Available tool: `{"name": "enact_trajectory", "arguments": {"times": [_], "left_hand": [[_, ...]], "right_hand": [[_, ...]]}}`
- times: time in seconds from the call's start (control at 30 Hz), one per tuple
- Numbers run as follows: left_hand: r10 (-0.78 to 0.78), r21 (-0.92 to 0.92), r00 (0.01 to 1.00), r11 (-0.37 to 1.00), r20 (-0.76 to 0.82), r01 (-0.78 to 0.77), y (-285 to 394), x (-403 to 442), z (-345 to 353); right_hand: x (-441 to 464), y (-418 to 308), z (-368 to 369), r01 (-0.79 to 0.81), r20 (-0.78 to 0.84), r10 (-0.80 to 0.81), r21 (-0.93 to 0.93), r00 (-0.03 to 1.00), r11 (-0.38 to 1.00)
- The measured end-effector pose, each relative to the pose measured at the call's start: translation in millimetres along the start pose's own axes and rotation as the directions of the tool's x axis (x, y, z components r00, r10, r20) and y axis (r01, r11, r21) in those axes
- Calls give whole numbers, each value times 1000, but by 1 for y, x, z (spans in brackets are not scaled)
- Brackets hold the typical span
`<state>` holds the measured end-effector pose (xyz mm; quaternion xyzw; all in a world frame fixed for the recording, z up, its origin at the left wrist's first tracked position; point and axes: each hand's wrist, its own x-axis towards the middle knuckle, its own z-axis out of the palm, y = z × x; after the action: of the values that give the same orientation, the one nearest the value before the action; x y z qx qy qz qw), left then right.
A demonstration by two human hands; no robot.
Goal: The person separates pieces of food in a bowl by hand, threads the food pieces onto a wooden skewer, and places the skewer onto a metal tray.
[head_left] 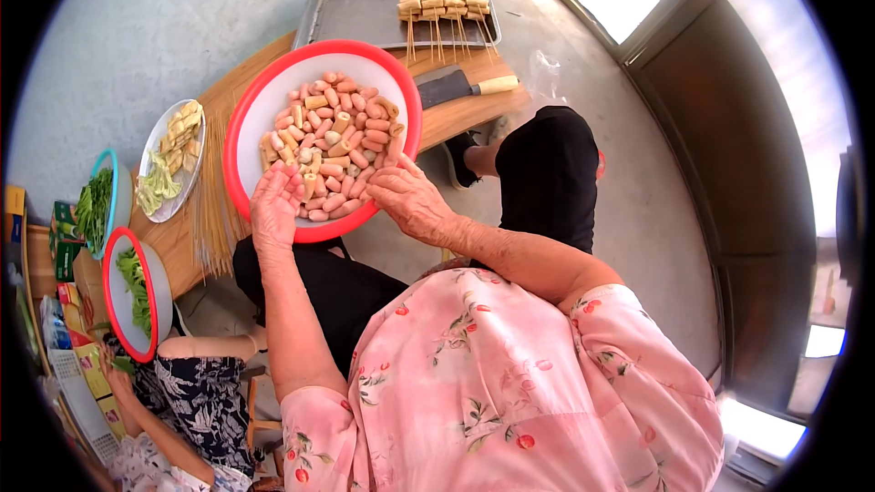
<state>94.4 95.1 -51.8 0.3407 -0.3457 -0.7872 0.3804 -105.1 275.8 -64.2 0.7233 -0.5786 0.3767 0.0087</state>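
A white bowl with a red rim is full of small pink sausages, tan tube-shaped pieces and a few pale round ones. My left hand reaches over the near left rim, its fingertips drawn together at the sausages; what they pinch is hard to make out. Over the near right rim, my right hand has its fingers curled inward by the sausages. Whatever is between those fingers is hidden. Thin wooden skewers lie in a bundle left of the bowl on the wooden table.
Behind the bowl are a metal tray with loaded skewers and a cleaver. To the left stand a plate of tan pieces, a basket of greens and a red-rimmed bowl of leaves. Another person sits at lower left.
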Motion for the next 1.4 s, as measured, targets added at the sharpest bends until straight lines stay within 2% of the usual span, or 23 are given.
{"name": "enact_trajectory", "arguments": {"times": [0.8, 0.9, 1.0, 1.13, 1.17, 1.27, 1.33, 1.37, 1.4], "left_hand": [[26, -11, 998, 1000, -57, -27, -4, -1, 5], [43, 45, 996, 998, -79, -39, -5, -2, 8], [47, 69, 994, 997, -95, -40, -4, -4, 13], [180, 17, 967, 984, -180, -180, 6, -10, 13], [207, -7, 963, 977, -172, -211, 16, -18, 14], [347, -20, 927, 935, -145, -353, 50, -42, 2], [403, -21, 884, 907, -236, -420, 70, -56, -21], [429, 21, 838, 894, -337, -449, 76, -61, -33], [440, 29, 826, 887, -352, -460, 77, -64, -48]], "right_hand": [[3, -4, 1, -35, -15, 35, 36, 999, 999], [5, -5, 2, -43, -64, 44, 14, 997, 999], [7, -5, -5, -51, -8, 52, 34, 999, 998], [15, 2, -11, -24, 12, 23, 93, 1000, 995], [21, 4, -12, -23, -33, 26, 99, 999, 995], [39, 4, -13, -94, -34, 100, 135, 994, 986], [41, 10, -5, -163, -1, 164, 115, 986, 980], [42, 12, 1, -146, -41, 153, 128, 987, 981], [44, 13, 5, -147, -55, 154, 117, 987, 982]]}}
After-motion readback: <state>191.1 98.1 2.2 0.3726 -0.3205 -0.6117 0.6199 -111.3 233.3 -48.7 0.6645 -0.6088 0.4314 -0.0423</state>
